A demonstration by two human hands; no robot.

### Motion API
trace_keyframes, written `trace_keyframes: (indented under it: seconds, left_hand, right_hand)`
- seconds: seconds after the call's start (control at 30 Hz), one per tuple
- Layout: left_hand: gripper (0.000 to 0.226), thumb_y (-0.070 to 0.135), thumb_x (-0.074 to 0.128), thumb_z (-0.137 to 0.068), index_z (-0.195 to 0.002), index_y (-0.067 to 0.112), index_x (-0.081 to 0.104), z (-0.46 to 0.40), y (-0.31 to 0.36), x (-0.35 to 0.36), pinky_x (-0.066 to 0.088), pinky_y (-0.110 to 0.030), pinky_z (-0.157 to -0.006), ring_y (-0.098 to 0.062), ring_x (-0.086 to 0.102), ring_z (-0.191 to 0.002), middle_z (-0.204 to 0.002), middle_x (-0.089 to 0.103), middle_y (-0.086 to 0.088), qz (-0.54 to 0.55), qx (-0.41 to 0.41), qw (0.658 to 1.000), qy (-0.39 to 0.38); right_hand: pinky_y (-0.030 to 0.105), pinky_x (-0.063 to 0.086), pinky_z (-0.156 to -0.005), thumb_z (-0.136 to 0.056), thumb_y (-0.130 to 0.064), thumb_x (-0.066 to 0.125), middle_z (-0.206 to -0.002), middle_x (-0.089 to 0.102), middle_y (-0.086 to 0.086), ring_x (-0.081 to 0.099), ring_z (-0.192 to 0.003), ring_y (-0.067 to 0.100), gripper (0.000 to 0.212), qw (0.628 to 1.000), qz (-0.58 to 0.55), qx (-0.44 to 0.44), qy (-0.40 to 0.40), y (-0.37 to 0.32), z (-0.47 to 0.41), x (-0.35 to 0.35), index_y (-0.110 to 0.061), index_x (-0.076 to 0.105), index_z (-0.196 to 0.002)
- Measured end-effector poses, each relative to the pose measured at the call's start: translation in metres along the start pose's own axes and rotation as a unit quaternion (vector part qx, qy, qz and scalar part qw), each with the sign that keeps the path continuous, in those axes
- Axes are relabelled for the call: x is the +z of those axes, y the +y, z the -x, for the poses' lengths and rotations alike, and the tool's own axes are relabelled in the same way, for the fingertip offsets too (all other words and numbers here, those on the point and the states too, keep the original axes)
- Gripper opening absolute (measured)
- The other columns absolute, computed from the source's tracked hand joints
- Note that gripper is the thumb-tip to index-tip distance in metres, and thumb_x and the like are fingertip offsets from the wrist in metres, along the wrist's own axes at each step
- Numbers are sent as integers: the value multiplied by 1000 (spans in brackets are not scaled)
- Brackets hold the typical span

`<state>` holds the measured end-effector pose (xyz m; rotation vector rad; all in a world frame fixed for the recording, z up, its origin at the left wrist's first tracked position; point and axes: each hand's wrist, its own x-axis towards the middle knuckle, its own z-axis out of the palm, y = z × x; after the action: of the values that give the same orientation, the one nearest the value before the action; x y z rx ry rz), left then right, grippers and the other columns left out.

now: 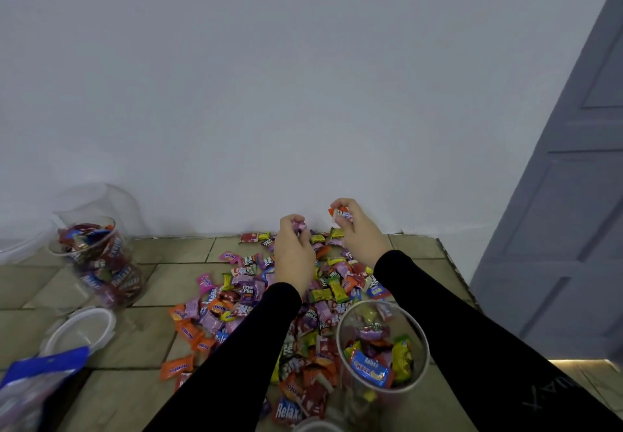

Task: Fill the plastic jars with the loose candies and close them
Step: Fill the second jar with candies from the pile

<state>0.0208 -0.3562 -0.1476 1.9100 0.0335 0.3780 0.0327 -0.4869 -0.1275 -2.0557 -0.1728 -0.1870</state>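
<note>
tiled floor (141, 330); fingers (337, 204) pinching candies (342, 216)

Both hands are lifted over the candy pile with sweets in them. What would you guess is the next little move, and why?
Probably bring both hands back and drop the sweets into the open jar by the right arm. The left hand grips a pink candy, the right hand an orange-and-white one, and that jar is only partly filled, with no lid on.

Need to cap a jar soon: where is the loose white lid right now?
In the head view, the white lid lies on the tiled floor at lower left, just in front of the filled jar and beside the blue bag.
</note>
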Motion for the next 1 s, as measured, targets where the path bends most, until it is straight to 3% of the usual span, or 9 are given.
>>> trace_keyframes:
  seconds: [0.07, 0.1, 0.2, 0.37, 0.5, 0.6, 0.7, 0.83, 1.0]
  left_hand:
    - [12, 12, 44, -101, -111, 18, 44, 6, 9, -3, 39, -6, -52, -9, 51, -70, -97, 58, -5, 26, 5, 1000, 2]
    - [12, 13, 44, -101, -112, 18, 44, 10, 14, -5, 39, -7, -50, -8, 50, -68, -96, 58, -6, 46, 7, 999, 1]
    - [14, 15, 44, -102, -116, 18, 44, 20, 30, -11, 38, -8, -46, -9, 49, -64, -92, 58, -5, 100, 4, 995, -1]
    - [18, 20, 47, -101, -119, 20, 47, 42, 50, -24, 44, -12, -63, -3, 57, -81, -97, 59, 5, 208, -33, 977, 1]
    - [16, 23, 48, -101, -117, 24, 47, 60, 62, -33, 41, -23, -64, -7, 54, -74, -97, 64, 4, 272, -51, 961, -3]
    - [15, 23, 46, -102, -116, 23, 48, 77, 73, -39, 45, -12, -67, -2, 62, -90, -96, 66, 2, 290, -34, 957, -2]
    - [17, 21, 47, -101, -117, 18, 49, 97, 84, -44, 43, -3, -60, -3, 63, -92, -95, 66, -1, 310, -15, 951, -5]
    - [15, 24, 50, -100, -115, 22, 52, 118, 91, -45, 43, -2, -69, 6, 65, -87, -98, 69, -1, 301, 8, 953, -15]
    - [17, 25, 51, -100, -115, 21, 53, 136, 94, -47, 45, -5, -66, 0, 65, -91, -100, 69, -1, 302, 26, 953, -17]
  right_hand:
    - [16, 37, -52, -103, -16, 36, -117, 55, 3, 54, -66, 15, 17, 1000, -15, 0, 13, -9, 5, -7, -28, 46, -111]
    - [11, 38, -53, -103, -17, 36, -118, 54, 2, 59, -79, 21, 17, 1000, -22, -5, 21, -13, 8, -11, -27, 46, -112]
    - [-1, 36, -61, -103, -17, 37, -120, 52, -2, 53, -104, 17, 17, 998, -38, -21, 45, -29, 20, -21, -25, 46, -114]
    - [4, 37, -59, -103, -16, 39, -114, 56, -1, 54, -94, 14, 18, 990, -93, -30, 100, -53, 42, -35, -22, 46, -118]
    - [6, 38, -57, -102, -20, 41, -104, 58, -5, 54, -85, 11, 14, 978, -141, -38, 150, -70, 68, -38, -25, 46, -114]
    - [6, 40, -59, -102, -18, 42, -96, 55, -14, 54, -80, 3, 14, 967, -173, -47, 184, -77, 91, -36, -24, 47, -113]
    - [6, 42, -61, -101, -15, 42, -97, 53, -15, 54, -77, -4, 15, 956, -194, -55, 211, -81, 114, -34, -22, 47, -114]
    - [5, 41, -58, -101, -9, 39, -101, 53, -15, 51, -65, -10, 17, 947, -206, -77, 232, -84, 138, -32, -18, 46, -114]
    - [6, 42, -64, -101, -9, 40, -107, 56, -8, 54, -74, -12, 18, 933, -224, -70, 274, -81, 148, -30, -20, 46, -113]
